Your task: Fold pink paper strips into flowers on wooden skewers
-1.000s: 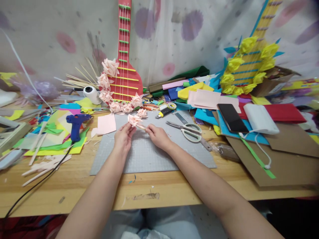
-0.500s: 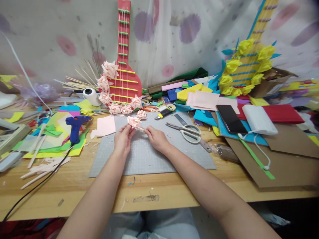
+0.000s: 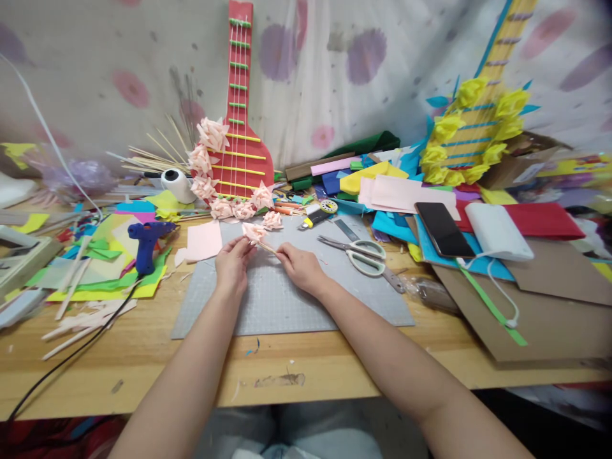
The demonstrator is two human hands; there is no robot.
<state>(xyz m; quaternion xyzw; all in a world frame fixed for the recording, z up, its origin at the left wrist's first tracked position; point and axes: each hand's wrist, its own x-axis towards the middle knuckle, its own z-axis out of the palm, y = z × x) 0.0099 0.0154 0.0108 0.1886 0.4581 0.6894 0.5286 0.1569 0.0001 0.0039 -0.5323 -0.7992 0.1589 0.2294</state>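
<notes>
A pale pink paper flower (image 3: 253,232) is pinched at its petals by my left hand (image 3: 233,262). The thin stick (image 3: 268,248) running from its base is gripped by the closed fingers of my right hand (image 3: 300,266). Both hands are over the grey cutting mat (image 3: 287,306). Just behind them lies a loose pink paper flower (image 3: 272,220). Beyond it a red paper guitar (image 3: 239,162), with pink flowers along its left and lower edge, stands against the curtain. A square of pink paper (image 3: 204,241) is left of my left hand.
Scissors (image 3: 358,255), a ruler (image 3: 346,229) and a yellow-black cutter (image 3: 313,217) lie on the mat's right side. At left is a blue glue gun (image 3: 147,245) with its cord. A phone (image 3: 444,229) and power bank (image 3: 498,231) lie right. A yellow-flowered guitar (image 3: 471,137) stands behind.
Both hands and the flower have shifted slightly to the left, and the stick shows a little more between them. The things on the table lie as before.
</notes>
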